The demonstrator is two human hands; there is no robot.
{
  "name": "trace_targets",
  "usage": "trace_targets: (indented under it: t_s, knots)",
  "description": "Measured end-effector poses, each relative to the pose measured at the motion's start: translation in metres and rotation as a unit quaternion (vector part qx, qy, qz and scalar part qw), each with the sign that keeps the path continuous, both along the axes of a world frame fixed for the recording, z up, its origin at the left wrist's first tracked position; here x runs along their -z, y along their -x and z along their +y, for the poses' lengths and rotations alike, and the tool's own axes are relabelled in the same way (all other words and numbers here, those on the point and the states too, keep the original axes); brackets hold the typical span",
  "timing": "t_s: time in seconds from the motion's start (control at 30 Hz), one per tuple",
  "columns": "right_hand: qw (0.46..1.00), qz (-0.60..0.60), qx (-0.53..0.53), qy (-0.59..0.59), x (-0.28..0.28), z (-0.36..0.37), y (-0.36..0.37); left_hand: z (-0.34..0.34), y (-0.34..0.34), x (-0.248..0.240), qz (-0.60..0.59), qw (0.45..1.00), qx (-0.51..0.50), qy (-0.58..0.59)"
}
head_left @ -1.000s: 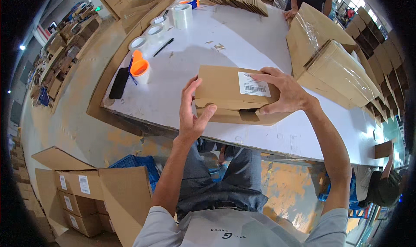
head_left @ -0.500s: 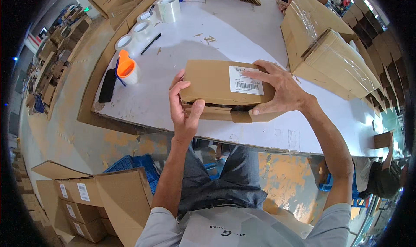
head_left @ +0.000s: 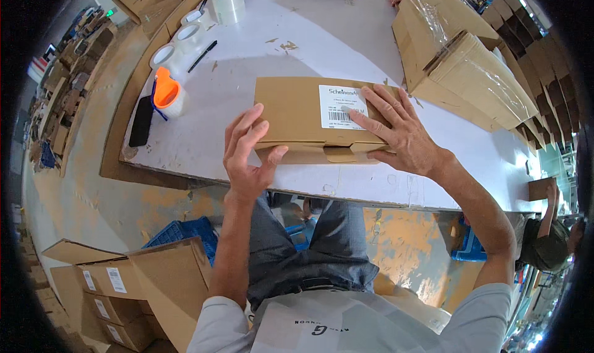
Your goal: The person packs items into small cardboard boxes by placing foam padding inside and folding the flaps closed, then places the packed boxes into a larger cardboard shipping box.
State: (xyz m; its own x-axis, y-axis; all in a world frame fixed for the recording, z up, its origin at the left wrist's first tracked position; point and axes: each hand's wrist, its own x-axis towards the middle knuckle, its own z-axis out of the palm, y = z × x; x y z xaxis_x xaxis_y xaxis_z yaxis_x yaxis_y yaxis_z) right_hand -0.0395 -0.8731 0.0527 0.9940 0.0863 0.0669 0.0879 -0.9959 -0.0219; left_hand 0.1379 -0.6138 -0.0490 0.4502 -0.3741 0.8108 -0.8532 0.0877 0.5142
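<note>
A brown cardboard box (head_left: 288, 102) with a white printed label (head_left: 337, 107) lies on the white table in front of me. Its lid is down, and a tab (head_left: 340, 154) shows at the middle of the front side. My left hand (head_left: 249, 152) is at the box's left end, fingers curved but apart, with fingertips at the edge and the thumb by the front corner. Across the right part of the top my right hand (head_left: 405, 133) lies open with spread fingers, partly over the label. Its thumb reaches down the front side.
Rolls of clear tape (head_left: 228, 6), a black pen (head_left: 202, 56), an orange tape dispenser (head_left: 167, 93) and a black phone (head_left: 141, 121) lie at the left. A large carton (head_left: 427, 56) stands far right. An open carton (head_left: 167, 285) with labelled boxes sits lower left. Another person (head_left: 544, 241) is at right.
The gap along the box's front has closed as the lid came down. My left fingers have loosened and shifted left; my right hand has spread flatter over the top. The view has shifted slightly.
</note>
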Motion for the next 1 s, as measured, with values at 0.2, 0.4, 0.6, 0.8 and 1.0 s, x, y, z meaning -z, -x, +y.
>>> trace_targets:
  t_s: [0.2, 0.4, 0.6, 0.8, 1.0]
  knots:
    - [1.0, -0.004, -0.016, 0.013, -0.003, -0.013, -0.006, -0.003, 0.011, -0.053, -0.037, 0.981, -0.075, -0.178]
    - [0.976, -0.004, -0.082, -0.204, -0.02, 0.002, -0.013, -0.036, -0.001, -0.09, -0.089, 0.899, -0.015, -0.428]
    - [0.944, -0.071, -0.114, -0.301, -0.013, 0.021, -0.022, -0.069, -0.011, -0.102, -0.103, 0.83, 0.015, -0.547]
    - [0.962, -0.221, -0.155, -0.044, -0.001, 0.027, -0.019, -0.076, -0.01, -0.091, -0.104, 0.86, 0.011, -0.5]
    - [0.977, -0.013, -0.108, -0.185, -0.033, 0.035, 0.037, -0.068, -0.013, -0.088, -0.103, 0.871, 0.015, -0.48]
